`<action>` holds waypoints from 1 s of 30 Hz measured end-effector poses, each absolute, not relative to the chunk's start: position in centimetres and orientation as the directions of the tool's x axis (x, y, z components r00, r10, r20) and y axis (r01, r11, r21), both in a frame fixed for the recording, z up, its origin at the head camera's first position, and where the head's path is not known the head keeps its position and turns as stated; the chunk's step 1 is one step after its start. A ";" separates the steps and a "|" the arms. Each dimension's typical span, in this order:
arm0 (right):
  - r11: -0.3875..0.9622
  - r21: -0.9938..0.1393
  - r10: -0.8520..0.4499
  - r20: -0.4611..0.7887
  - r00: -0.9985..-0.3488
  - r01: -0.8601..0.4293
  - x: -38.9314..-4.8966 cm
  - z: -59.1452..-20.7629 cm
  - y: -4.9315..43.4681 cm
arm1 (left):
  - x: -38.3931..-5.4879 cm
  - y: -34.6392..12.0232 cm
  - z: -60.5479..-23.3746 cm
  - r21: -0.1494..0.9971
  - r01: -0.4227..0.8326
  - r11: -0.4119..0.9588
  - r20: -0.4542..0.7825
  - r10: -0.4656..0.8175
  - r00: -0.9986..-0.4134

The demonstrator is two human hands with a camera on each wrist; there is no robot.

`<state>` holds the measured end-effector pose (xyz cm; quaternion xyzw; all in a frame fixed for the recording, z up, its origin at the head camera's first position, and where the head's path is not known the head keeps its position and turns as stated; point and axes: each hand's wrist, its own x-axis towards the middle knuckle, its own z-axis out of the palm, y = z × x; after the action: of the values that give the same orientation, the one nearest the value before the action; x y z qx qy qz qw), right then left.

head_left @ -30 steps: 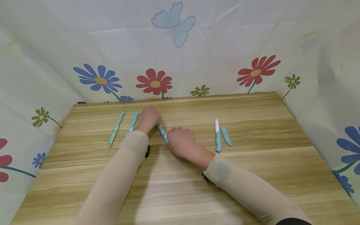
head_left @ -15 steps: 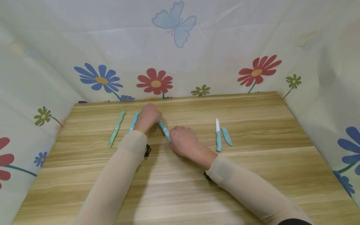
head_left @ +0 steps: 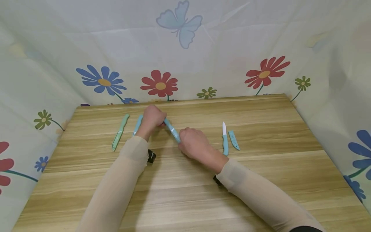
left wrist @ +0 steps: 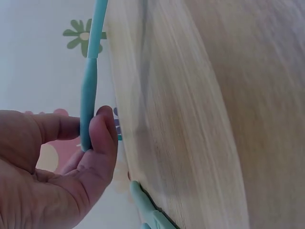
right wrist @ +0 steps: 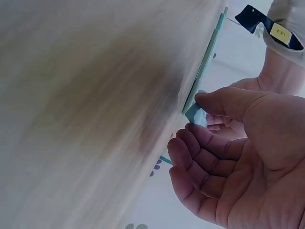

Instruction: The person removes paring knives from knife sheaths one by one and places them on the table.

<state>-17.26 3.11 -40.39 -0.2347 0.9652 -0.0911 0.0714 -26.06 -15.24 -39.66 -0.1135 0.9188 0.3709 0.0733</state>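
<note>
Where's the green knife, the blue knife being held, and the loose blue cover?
Green knife (head_left: pixel 119 135): head view, on the covered part.
Held blue knife (left wrist: pixel 90 76): left wrist view, on the handle.
Loose blue cover (head_left: pixel 233 140): head view, on its middle.

The blue knife (head_left: pixel 172 130) has been shifted rightward and slightly forward — more of it is exposed between left hand (head_left: pixel 153 116) and right hand (head_left: pixel 194 142), now drawn farther apart.
</note>
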 end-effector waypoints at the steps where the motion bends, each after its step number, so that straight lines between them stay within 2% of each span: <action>1: 0.874 -0.213 -0.464 -0.093 -0.881 -0.438 -17.3 -40.4 3.2 | -26.0 -15.3 -39.6 0.690 -0.265 0.674 -0.217 -0.157 -0.963; 7: 0.873 -0.248 -0.451 -0.085 -0.889 -0.419 -17.5 -40.2 4.0 | -25.5 -15.4 -39.2 0.810 -0.276 0.518 -0.221 -0.167 -0.961; 16: 0.869 -0.305 -0.424 -0.057 -0.904 -0.389 -17.5 -39.6 5.3 | -24.4 -15.7 -38.9 0.925 -0.243 0.291 -0.211 -0.138 -0.968; 23: 0.872 -0.317 -0.390 0.012 -0.921 -0.374 -17.7 -39.0 6.6 | -23.5 -15.6 -38.6 0.970 -0.209 0.121 -0.193 -0.133 -0.972; 30: 0.864 -0.348 -0.367 0.058 -0.928 -0.364 -17.7 -38.1 7.9 | -22.7 -15.3 -38.1 0.978 -0.207 0.012 -0.204 -0.129 -0.970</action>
<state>-17.70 7.91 -38.11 -0.1892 0.9655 -0.1790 0.0048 -22.66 -15.33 -38.10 -0.1182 0.7106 0.6930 0.0284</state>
